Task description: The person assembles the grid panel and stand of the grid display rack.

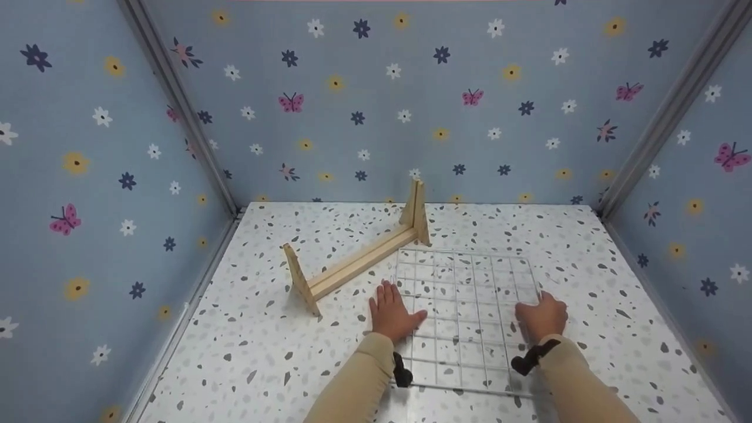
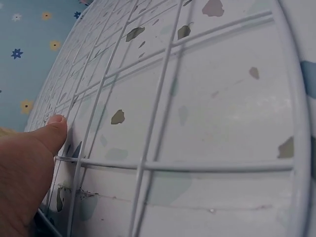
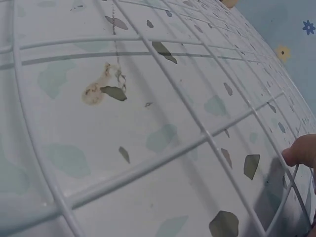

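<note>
A white wire grid panel (image 1: 458,340) lies low over the speckled tabletop, its shadow falling just beneath the wires. At its left edge is my left hand (image 1: 395,317), fingers straight and pointing away, thumb spread over the wires; the left wrist view shows that thumb (image 2: 55,134) against the grid (image 2: 140,165). On the opposite edge, my right hand (image 1: 543,317) grips the panel with curled fingers. Its thumb (image 3: 300,151) touches the wires in the right wrist view, while its other fingers are mostly hidden.
A wooden stand (image 1: 361,265) with a long bar and two upright triangular ends (image 1: 301,280) stands behind and left of the panel, its far end close to the panel's back left corner. Flower-patterned walls (image 1: 376,76) enclose the speckled tabletop (image 1: 247,352) at the back and sides.
</note>
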Available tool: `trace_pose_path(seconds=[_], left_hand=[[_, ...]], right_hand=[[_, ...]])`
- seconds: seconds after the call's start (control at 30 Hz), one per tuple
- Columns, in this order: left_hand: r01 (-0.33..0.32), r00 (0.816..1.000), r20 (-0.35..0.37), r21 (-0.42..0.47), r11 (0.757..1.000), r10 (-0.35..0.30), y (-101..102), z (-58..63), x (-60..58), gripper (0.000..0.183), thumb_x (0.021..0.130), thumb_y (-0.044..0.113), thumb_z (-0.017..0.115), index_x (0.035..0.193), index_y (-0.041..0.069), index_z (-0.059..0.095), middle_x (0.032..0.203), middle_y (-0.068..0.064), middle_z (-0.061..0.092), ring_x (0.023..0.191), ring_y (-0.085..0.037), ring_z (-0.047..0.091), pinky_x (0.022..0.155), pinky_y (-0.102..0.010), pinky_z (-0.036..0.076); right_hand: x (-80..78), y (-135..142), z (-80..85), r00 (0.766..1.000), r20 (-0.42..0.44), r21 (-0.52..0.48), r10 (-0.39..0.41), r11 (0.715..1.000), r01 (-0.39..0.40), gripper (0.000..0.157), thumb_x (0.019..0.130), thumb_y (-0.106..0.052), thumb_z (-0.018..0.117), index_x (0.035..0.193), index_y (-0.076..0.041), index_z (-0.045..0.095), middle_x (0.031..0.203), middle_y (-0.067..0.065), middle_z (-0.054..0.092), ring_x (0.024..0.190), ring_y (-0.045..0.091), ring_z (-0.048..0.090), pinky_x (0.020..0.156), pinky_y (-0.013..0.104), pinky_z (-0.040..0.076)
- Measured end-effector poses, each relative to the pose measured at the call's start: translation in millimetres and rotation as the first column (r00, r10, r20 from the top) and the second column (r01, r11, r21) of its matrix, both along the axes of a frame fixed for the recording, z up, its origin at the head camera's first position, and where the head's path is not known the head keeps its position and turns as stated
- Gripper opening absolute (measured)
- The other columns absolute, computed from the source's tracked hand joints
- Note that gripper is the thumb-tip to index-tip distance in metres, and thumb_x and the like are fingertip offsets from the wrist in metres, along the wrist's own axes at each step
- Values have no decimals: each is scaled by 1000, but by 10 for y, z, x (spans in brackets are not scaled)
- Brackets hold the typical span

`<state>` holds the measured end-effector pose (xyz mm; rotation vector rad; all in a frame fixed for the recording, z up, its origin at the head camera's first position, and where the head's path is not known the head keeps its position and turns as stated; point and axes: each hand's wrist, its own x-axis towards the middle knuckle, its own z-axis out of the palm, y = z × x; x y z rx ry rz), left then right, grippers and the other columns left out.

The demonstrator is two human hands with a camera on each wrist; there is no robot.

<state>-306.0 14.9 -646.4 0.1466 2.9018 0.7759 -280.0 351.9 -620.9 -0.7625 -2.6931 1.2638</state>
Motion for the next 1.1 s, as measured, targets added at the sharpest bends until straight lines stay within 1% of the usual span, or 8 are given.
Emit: trace_pose_path(seconds=[0.1, 0.27, 0.37, 0.5, 0.6, 0.8, 0.9, 1.1], left_hand=[[0, 1000, 21, 0, 1000, 0, 3, 44, -2, 110, 91, 70, 54, 160, -4, 11, 168, -21, 2, 154, -37, -1, 123, -57, 1], [-37, 999, 22, 54, 998, 36, 34, 122, -15, 106, 93, 64, 57, 160, -3, 12, 167, -22, 6, 155, -38, 2, 123, -57, 2], [-76, 997, 4, 100, 992, 76, 65, 138, -22, 100, 95, 58, 58, 160, -4, 13, 167, -23, 11, 154, -38, 6, 123, -56, 4], [-134, 989, -40, 161, 978, 142, 98, 133, -44, 93, 96, 49, 60, 159, -4, 17, 165, -24, 19, 153, -39, 13, 123, -55, 8], [-158, 982, -70, 202, 966, 175, 105, 136, -59, 90, 96, 43, 63, 158, -5, 20, 162, -26, 24, 152, -40, 19, 123, -54, 12], [-166, 981, -59, 243, 956, 186, 74, 195, -58, 88, 95, 37, 66, 157, -6, 23, 160, -27, 30, 151, -40, 23, 122, -55, 15], [-170, 980, -56, 261, 950, 191, 64, 233, -50, 87, 94, 35, 68, 156, -7, 25, 158, -27, 32, 149, -40, 26, 122, -55, 18], [-180, 976, -71, 284, 942, 207, 72, 243, -52, 88, 93, 33, 72, 156, -7, 26, 153, -31, 37, 143, -44, 36, 119, -54, 26]], right_hand=[[-16, 21, -22, 1000, -2, -27, -19, 999, 19, 76, 81, -21, 71, 148, 5, 45, 128, 27, 58, 116, 41, 55, 109, 56, 37], [-19, 16, -16, 999, -9, -101, -51, 994, 50, 84, 83, -21, 71, 155, 2, 34, 138, 28, 49, 124, 40, 49, 114, 56, 33], [-24, 9, -11, 998, -35, -118, -60, 991, 56, 84, 84, -22, 71, 156, 1, 33, 143, 29, 44, 131, 42, 45, 116, 56, 29], [-46, -4, 20, 997, -65, -112, -48, 993, 40, 85, 89, -27, 72, 158, 0, 30, 149, 30, 37, 141, 45, 36, 118, 57, 25], [-67, -17, 42, 996, -82, -90, -43, 995, 36, 84, 90, -27, 72, 157, 1, 30, 149, 31, 36, 141, 45, 34, 119, 57, 25], [-88, -54, 55, 995, -66, -124, -74, 990, 66, 85, 91, -28, 72, 159, -2, 28, 151, 27, 35, 144, 42, 31, 119, 55, 25], [-94, -49, 45, 995, -66, -126, -75, 990, 67, 86, 91, -29, 73, 159, -2, 28, 151, 28, 35, 144, 43, 32, 118, 56, 27], [-100, -48, 45, 988, -140, -78, -67, 995, 57, 81, 88, -22, 74, 153, 5, 36, 144, 33, 42, 138, 46, 38, 117, 56, 30]])
